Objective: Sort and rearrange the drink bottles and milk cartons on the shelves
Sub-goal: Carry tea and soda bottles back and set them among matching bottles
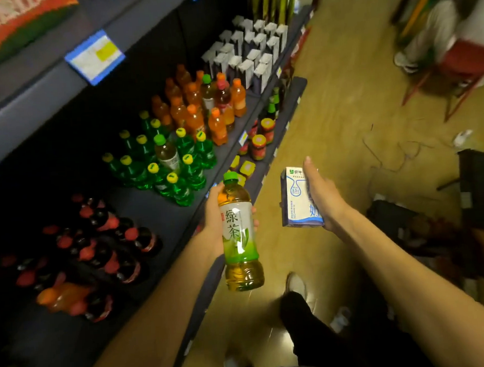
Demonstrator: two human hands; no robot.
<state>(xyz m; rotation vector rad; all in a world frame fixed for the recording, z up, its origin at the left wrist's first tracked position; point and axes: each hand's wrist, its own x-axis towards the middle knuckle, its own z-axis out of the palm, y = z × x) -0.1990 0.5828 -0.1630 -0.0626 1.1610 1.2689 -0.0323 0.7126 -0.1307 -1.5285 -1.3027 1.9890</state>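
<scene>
Centre frame: left hand [213, 224] wrapped around clear plastic green-capped tea bottle [239, 234]; right hand [325, 199] clasping 1 white-and-blue milk carton [297, 199], fingers behind it.

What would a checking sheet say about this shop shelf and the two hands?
Surface: dark shelf holding drinks in colour groups.
Job's things: green tea bottle in the left hand; milk carton in the right hand; more cartons at the far end.
Clutter: a tea bottle among the green bottles; an orange bottle lying among the dark bottles.
Grip: both hands hold firmly.
Cables: thin wires on the floor.
Surroundings: floor, red stool.
</scene>
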